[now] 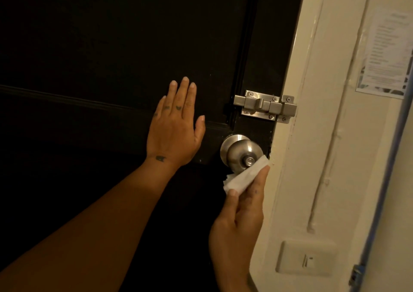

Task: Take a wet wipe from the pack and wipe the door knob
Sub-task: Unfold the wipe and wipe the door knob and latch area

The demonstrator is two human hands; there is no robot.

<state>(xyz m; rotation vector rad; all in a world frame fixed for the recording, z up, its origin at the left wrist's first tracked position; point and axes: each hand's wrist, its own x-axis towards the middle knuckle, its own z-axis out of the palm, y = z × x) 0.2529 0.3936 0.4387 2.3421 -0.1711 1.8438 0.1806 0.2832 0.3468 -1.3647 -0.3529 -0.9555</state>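
A round steel door knob point(240, 152) sticks out of a dark door point(111, 45) near its right edge. My right hand point(240, 215) comes up from below and pinches a folded white wet wipe point(244, 176) between thumb and fingers. The wipe's upper end touches the lower right side of the knob. My left hand point(174, 126) lies flat on the door, fingers together and pointing up, just left of the knob and holding nothing. No wipe pack is in view.
A steel slide bolt point(264, 106) is mounted above the knob, reaching onto the cream door frame point(312, 135). A wall switch plate point(306, 259) sits low on the right. A printed paper notice point(386, 54) hangs on the wall at upper right.
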